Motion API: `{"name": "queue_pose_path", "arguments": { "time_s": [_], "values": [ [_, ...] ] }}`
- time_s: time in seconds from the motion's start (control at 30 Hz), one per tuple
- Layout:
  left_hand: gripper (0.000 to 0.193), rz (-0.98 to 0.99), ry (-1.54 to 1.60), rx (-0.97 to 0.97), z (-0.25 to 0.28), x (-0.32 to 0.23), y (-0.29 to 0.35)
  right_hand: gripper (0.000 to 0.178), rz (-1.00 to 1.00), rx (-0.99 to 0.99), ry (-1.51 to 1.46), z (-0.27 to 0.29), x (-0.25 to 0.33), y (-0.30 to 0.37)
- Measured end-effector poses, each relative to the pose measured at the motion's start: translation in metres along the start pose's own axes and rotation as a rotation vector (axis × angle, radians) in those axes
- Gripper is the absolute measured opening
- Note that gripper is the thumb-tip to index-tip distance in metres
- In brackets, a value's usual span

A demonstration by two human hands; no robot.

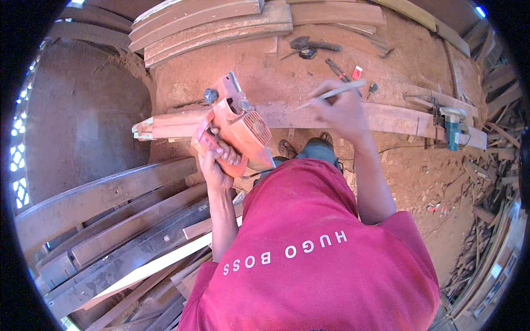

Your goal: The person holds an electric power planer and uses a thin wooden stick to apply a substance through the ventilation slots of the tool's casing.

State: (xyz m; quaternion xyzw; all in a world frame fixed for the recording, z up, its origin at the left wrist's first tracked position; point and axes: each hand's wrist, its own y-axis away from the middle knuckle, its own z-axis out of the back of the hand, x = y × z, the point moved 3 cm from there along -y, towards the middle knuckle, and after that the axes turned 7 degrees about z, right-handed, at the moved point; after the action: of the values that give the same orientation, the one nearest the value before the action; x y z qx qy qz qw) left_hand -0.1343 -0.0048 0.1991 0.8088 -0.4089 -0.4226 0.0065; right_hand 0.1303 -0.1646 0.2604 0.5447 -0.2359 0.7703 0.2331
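Note:
My left hand [220, 160] is wrapped round the rear handle of an orange electric hand planer [251, 135], which is tilted, with its dark knob at the far left. The planer is over or against a long wooden plank [287, 117] lying crosswise before me; I cannot tell whether they touch. Above the same plank, my right hand [343, 115] is closed on a thin pale stick-like tool [346, 88], smeared by motion, its left end pointing towards the planer. Its exact kind cannot be made out.
On the dusty ground beyond lie a hammer [314, 44], pliers [335, 69] and a small red box [357, 72]. A teal power tool [453, 132] rests at the plank's right end. Boards are stacked at the far side [221, 27] and near left [110, 190].

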Motion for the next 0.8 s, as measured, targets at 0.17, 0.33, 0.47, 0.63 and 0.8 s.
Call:
{"name": "queue_pose_path", "arguments": {
  "time_s": [0.17, 0.33, 0.47, 0.63, 0.8],
  "values": [
    [0.032, -0.038, -0.145, -0.276, -0.004, -0.008, -0.03, 0.012, -0.231, -0.369, 0.058, 0.071, -0.113, 0.032],
    [0.016, -0.056, -0.274, -0.378, 0.021, -0.016, -0.046, 0.02, -0.388, -0.432, 0.259, 0.094, -0.229, 0.123],
    [0.013, 0.076, -0.104, -0.374, 0.026, -0.017, -0.051, 0.025, -0.353, -0.508, 0.557, 0.087, -0.32, 0.214],
    [0.013, 0.011, -0.213, -0.341, 0.01, -0.009, -0.048, 0.021, -0.682, -0.316, 0.578, 0.064, -0.33, 0.277],
    [0.014, 0.015, -0.226, -0.329, 0.015, -0.003, -0.053, 0.025, -0.825, -0.346, 0.432, 0.052, -0.325, 0.297]
  ]
}}
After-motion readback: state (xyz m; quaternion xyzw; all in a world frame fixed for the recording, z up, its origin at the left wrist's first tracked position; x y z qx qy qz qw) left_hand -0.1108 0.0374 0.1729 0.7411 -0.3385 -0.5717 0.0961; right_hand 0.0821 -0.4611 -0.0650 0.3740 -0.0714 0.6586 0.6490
